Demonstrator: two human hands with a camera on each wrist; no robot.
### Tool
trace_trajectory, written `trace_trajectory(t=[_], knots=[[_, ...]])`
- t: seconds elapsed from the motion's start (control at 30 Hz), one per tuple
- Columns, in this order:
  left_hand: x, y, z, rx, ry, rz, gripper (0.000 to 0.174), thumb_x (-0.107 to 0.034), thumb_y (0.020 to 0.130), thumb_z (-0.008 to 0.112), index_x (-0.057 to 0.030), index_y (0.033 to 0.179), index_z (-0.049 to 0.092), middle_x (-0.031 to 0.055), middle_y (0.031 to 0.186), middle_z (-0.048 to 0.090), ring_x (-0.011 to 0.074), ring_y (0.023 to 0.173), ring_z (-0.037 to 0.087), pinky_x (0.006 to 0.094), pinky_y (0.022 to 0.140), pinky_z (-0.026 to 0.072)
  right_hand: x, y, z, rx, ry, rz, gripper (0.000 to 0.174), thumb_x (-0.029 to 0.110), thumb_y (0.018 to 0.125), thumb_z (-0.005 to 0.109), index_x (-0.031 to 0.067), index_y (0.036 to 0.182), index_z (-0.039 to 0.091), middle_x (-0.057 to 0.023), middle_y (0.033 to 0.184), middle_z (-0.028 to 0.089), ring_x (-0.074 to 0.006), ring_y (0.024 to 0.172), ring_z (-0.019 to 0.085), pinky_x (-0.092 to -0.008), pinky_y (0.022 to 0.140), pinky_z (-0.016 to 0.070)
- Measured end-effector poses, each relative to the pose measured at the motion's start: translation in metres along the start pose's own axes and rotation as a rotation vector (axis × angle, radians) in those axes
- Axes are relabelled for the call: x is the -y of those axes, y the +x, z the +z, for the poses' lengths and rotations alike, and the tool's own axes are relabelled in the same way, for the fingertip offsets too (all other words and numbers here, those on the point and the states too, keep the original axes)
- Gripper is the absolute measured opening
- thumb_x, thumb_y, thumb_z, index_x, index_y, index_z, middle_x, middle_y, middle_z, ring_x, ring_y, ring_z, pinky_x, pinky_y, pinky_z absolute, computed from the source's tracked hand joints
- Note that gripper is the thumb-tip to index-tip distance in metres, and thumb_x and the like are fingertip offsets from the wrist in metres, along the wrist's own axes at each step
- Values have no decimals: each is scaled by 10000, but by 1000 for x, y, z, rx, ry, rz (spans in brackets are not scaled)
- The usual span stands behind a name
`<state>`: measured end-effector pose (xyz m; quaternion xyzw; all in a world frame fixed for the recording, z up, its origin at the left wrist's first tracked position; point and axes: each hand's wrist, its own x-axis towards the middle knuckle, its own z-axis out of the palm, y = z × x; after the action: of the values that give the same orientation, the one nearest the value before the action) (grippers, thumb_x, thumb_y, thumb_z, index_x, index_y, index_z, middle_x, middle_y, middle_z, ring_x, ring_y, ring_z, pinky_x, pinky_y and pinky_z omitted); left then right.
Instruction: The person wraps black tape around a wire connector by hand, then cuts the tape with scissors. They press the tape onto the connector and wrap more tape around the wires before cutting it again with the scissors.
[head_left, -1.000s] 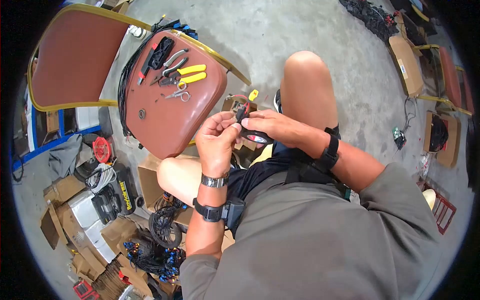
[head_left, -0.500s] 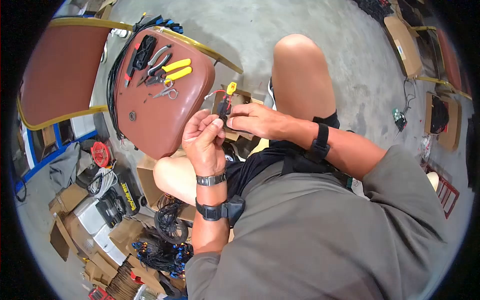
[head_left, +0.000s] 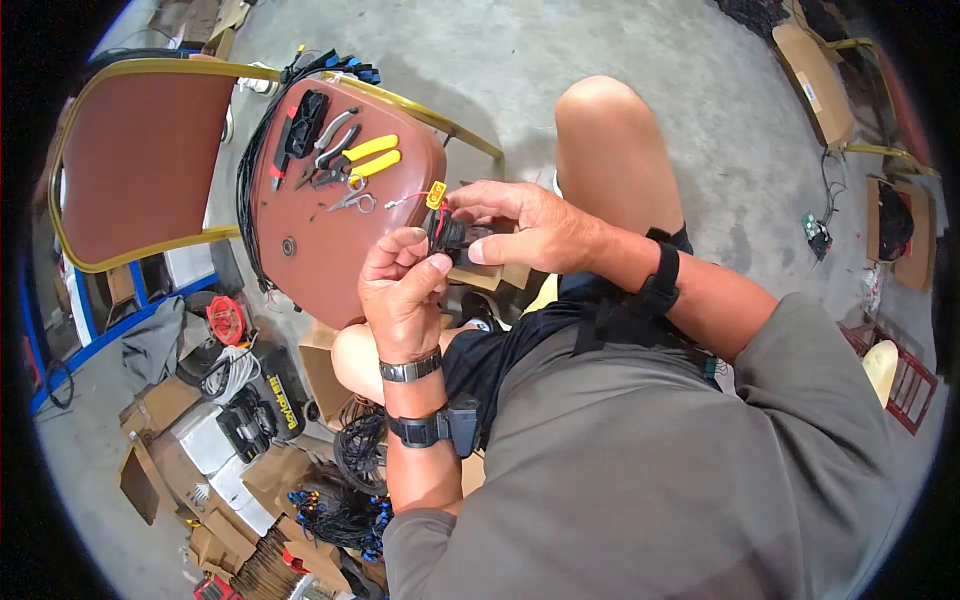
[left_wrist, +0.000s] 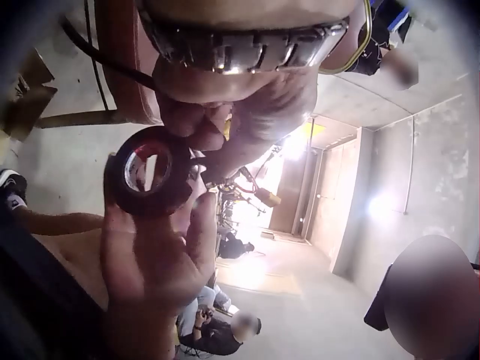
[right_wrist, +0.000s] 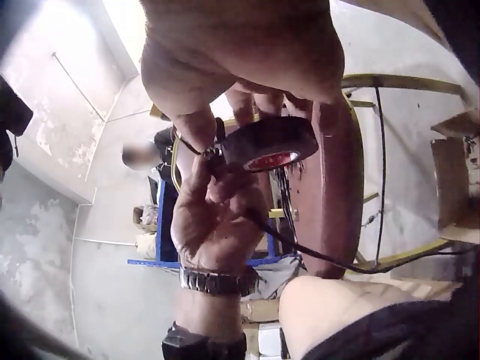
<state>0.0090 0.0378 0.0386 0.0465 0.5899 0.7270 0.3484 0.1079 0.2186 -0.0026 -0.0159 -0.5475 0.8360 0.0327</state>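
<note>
In the head view my left hand (head_left: 402,300) pinches a dark wire bundle between thumb and fingers. A yellow connector (head_left: 436,194) on a red lead stands at the bundle's upper end. My right hand (head_left: 535,228) is close beside it on the right, thumb and fingers around a roll of black tape. The left wrist view shows the tape roll (left_wrist: 185,172) edge-on to the left hand's fingertips (left_wrist: 214,139), with its red inner ring visible. In the right wrist view the roll (right_wrist: 300,137) touches the bundle, and a black cable (right_wrist: 315,253) trails from the left hand (right_wrist: 214,229).
A brown chair seat (head_left: 335,240) at the left bears yellow-handled strippers (head_left: 370,158), pliers, scissors (head_left: 357,196), a red-black tool and a small ring (head_left: 289,246). Open cardboard boxes, coiled cables and a black case (head_left: 245,425) lie at lower left. Several people appear behind in the left wrist view.
The right hand's fingers have spread and risen around the bundle. The yellow connector has shifted left and down in the head view, and the tape roll's label no longer faces that camera.
</note>
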Motion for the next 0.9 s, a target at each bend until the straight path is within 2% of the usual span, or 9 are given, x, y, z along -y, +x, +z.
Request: trace_trajectory(t=[0.03, 0.13, 0.23, 0.33, 0.5, 0.63, 0.8, 0.9], knots=[[-1, 0, -1, 18, 3, -2, 373, 119, 769, 738, -42, 1097, 665, -24, 829, 625, 39, 606, 519, 172, 504, 389, 10, 0, -2, 5, -133, -11, 432, 75, 898, 682, -25, 1308, 594, -104, 1184, 687, -174, 1077, 627, -354, 984, 485], [-4, -1, -3, 53, 18, -12, 374, 115, 769, 744, -40, 1100, 664, -16, 846, 641, 41, 624, 537, 172, 509, 399, 16, 3, -6, -14, -294, -79, 354, 97, 888, 688, -30, 1217, 657, -124, 1061, 720, -183, 1001, 656, -350, 923, 510], [-10, -6, 1, 55, 44, -21, 377, 119, 768, 746, -32, 1103, 663, -1, 876, 664, 50, 658, 566, 175, 540, 429, 22, 5, -8, 31, -345, 27, 333, 164, 908, 697, -39, 1166, 644, -153, 1079, 685, -233, 1009, 644, -363, 883, 504], [-11, -9, 1, 70, 76, 9, 388, 132, 764, 742, -19, 1113, 665, 13, 907, 683, 61, 709, 597, 184, 612, 472, 34, 4, -8, 61, -539, 31, 302, 191, 923, 678, -43, 1110, 643, -153, 1017, 688, -237, 965, 645, -376, 838, 500], [-9, -11, -2, 83, 251, 152, 378, 159, 766, 729, 14, 1110, 674, 25, 932, 694, 75, 791, 620, 207, 729, 507, 42, 4, -7, 132, -454, 184, 301, 221, 947, 651, -45, 1088, 638, -134, 947, 673, -203, 916, 605, -370, 824, 484], [-11, -16, 9, 63, 328, 201, 365, 168, 778, 717, 29, 1113, 673, 21, 932, 688, 75, 809, 609, 222, 752, 510, 40, 2, -7, 106, -348, 216, 306, 241, 972, 629, -47, 1075, 643, -81, 924, 659, -156, 898, 573, -346, 820, 470], [-7, -16, 13, 15, 459, 295, 324, 148, 787, 722, 34, 1087, 684, 39, 948, 689, 83, 810, 609, 230, 742, 501, 33, 1, -11, 109, -157, 332, 267, 247, 980, 625, -17, 988, 664, -25, 873, 635, -107, 865, 555, -292, 793, 446], [-2, -11, 7, 75, 703, 543, 281, 126, 825, 710, 36, 1090, 684, 19, 948, 652, 82, 814, 596, 226, 724, 507, 29, 2, -12, 93, -70, 364, 231, 235, 974, 631, 10, 932, 672, -7, 834, 622, -94, 833, 545, -273, 766, 429]])
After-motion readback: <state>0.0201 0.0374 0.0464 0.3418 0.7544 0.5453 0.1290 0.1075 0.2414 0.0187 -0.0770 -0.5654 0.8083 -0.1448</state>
